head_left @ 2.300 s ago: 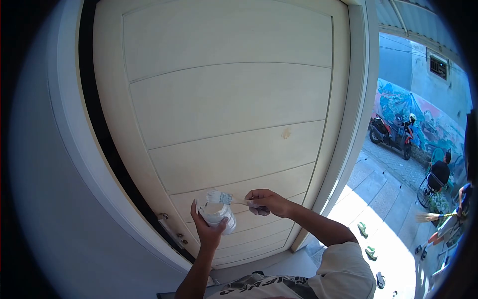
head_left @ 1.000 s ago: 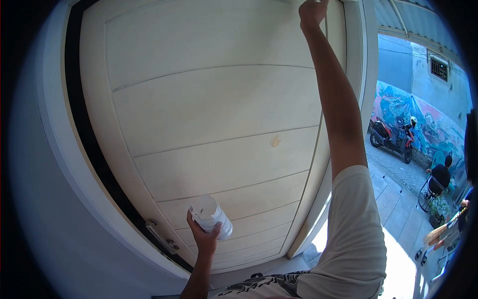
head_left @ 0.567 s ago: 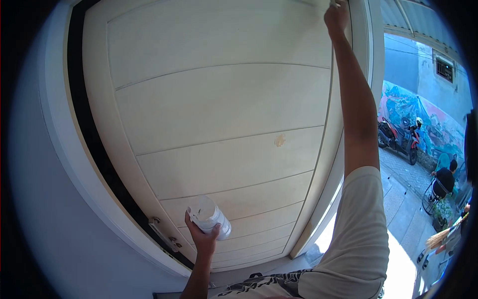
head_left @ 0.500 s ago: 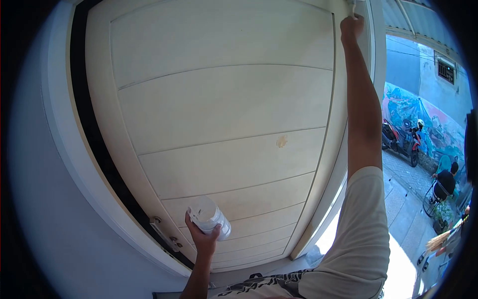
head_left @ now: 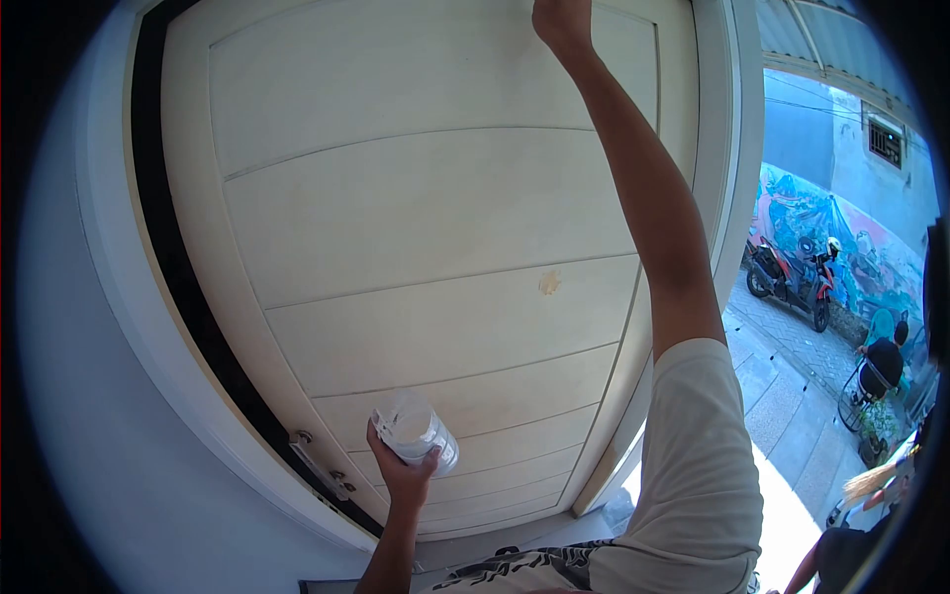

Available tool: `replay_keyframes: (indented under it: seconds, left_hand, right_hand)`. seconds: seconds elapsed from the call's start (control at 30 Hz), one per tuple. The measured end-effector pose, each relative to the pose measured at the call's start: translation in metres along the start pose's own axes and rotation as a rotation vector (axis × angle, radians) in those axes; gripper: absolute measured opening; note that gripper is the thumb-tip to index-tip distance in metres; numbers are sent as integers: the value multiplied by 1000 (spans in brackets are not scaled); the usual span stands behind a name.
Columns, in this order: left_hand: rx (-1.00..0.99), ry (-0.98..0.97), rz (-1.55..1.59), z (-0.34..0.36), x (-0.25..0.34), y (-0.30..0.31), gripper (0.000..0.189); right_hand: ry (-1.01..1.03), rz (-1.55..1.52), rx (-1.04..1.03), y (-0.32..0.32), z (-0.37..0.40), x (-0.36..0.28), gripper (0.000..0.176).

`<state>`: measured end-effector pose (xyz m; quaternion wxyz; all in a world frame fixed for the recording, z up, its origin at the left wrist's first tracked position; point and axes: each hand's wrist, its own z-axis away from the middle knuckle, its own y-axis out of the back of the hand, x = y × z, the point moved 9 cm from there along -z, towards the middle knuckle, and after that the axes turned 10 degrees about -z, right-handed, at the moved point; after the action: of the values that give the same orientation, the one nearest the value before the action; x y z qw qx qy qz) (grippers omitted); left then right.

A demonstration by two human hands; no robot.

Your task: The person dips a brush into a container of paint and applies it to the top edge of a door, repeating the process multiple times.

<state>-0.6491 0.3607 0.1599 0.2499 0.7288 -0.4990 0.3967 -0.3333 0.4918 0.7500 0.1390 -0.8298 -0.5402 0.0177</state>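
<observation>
- A metal latch plate (head_left: 322, 467) is being shown on the left edge of the door (head_left: 426, 198), just beside the left hand (head_left: 401, 477).
- A white paint container (head_left: 418, 433) is being held low before the door by the left hand, the grip clamped around its lower body, its mouth tilting up and leftward.
- The right hand (head_left: 562, 18) is being stretched to the door's top panel, well above and rightward of the container. Its fingers are being cut off at the edge of view, so whether that grip is closed cannot be told.
- A motorcycle (head_left: 787, 277) is being seen outside, far right.
</observation>
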Motion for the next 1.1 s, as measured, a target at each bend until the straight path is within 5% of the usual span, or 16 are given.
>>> replay_keyframes:
  seconds: [0.2,0.23,0.33,0.4,0.53,0.67,0.77,0.8,0.83,0.9,1.1]
  left_hand:
    - [9,7,2,4,-5,6,110]
    - [15,4,1,3,-5,7,110]
    - [28,2,-22,4,-3,10,109]
    - [31,3,-23,5,-2,11,109]
    - [41,-10,-20,5,5,11,109]
    - [54,2,-13,8,5,8,109]
    - [54,4,-6,8,5,5,109]
    - [47,11,4,8,5,3,109]
    - [40,19,15,8,5,2,109]
    - [42,17,12,8,6,1,109]
    - [60,17,18,12,12,7,109]
  right_hand:
    - [36,326,121,143,-48,101,14]
    - [-51,610,108,178,-65,150,28]
    - [-177,529,241,225,-46,139,29]
    - [-441,514,460,258,-27,152,33]
    - [-372,372,488,227,-28,153,34]
    - [-287,200,493,118,-15,95,26]
    - [97,110,127,29,-4,22,13]
    - [-149,52,26,13,-1,9,14]
    - [60,50,35,4,-5,4,14]
    - [134,109,53,15,-22,17,14]
    - [-168,503,218,176,-42,127,28]
